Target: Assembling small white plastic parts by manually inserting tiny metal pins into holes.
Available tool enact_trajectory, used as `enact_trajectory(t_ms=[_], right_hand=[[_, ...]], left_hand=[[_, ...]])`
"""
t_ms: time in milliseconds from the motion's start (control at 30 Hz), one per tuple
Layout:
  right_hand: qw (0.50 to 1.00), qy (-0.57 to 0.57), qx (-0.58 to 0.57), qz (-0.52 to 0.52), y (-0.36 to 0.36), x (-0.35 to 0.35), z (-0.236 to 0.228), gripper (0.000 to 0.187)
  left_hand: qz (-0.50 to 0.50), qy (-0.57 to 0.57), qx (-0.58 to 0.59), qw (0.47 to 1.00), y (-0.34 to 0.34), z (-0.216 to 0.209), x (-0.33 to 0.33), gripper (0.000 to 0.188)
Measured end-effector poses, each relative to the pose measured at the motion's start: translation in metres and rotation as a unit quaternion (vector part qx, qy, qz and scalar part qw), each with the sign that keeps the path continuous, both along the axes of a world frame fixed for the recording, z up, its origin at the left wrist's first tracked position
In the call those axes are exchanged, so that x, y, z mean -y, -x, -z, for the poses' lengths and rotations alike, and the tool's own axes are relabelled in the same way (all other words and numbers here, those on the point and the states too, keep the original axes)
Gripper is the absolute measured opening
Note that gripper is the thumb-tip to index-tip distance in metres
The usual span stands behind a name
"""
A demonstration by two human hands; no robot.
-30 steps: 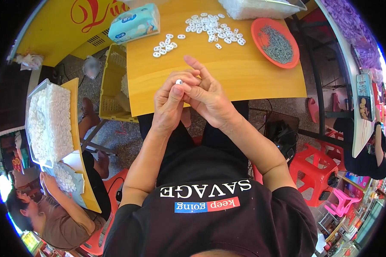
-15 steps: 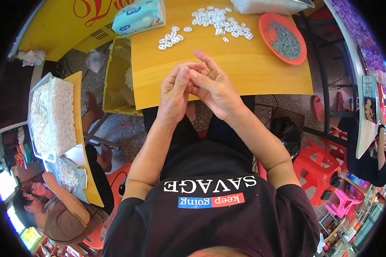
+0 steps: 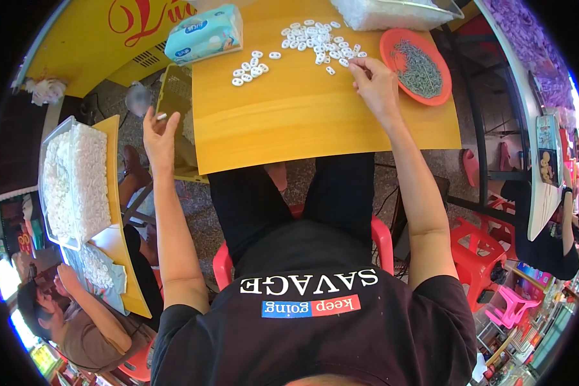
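Over the yellow crate (image 3: 174,96) left of the table, my left hand (image 3: 159,143) is open, thumb and fingers spread. A small white piece (image 3: 161,116) shows in the gap between them, apparently loose. My right hand (image 3: 378,90) reaches across the table, its index fingertip at a white oval two-hole piece (image 3: 344,62) and its thumb a little apart. Ahead of it lies a loose pile of such white two-hole pieces (image 3: 312,38). A smaller group of them (image 3: 249,69) lies further left. Right beside my right hand is an orange-red plate (image 3: 392,40) heaped with grey metal screws or nails (image 3: 421,72).
A blue tissue pack (image 3: 204,35) stands at the table's far left. At the far right is a clear bin (image 3: 392,16) of white pieces. On the left, a person (image 3: 87,321) sits by a side table with another full bin (image 3: 77,180). Red stools (image 3: 476,257) stand right.
My hands were together over the table's near edge. They have parted: the left moved out over the crate, the right forward to the white pieces. The small white piece now shows at my left fingers.
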State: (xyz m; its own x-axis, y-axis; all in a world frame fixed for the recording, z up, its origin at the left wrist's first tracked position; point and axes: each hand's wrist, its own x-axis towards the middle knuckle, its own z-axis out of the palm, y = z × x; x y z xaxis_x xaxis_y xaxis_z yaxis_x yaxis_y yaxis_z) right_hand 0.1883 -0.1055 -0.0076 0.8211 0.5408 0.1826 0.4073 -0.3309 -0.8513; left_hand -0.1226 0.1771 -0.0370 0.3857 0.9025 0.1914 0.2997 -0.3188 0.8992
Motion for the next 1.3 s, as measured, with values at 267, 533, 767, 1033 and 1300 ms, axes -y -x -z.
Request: enact_trajectory(t_ms=[267, 533, 767, 1033, 1300], right_hand=[[0.964, 0.107, 0.241, -0.021, -0.010, -0.007, 0.004, 0.013], [0.961, 0.081, 0.265, -0.018, 0.007, -0.010, -0.005, 0.013], [0.941, 0.155, 0.297, -0.050, 0.013, -0.020, 0.000, 0.015], [0.989, 0.004, 0.090, -0.119, 0.038, -0.014, -0.008, 0.017], [0.958, -0.061, 0.255, -0.119, 0.064, 0.012, -0.028, 0.016]], left_hand=[[0.014, -0.076, 0.017, 0.997, -0.004, -0.016, 0.028, 0.046], [0.103, -0.076, 0.126, 0.984, -0.053, -0.048, 0.097, 0.033], [0.236, -0.013, 0.116, 0.965, -0.091, -0.042, 0.151, 0.027], [0.289, 0.148, 0.103, 0.940, -0.121, -0.037, 0.165, 0.020], [0.290, 0.283, 0.181, 0.896, -0.146, -0.034, 0.185, 0.025]])
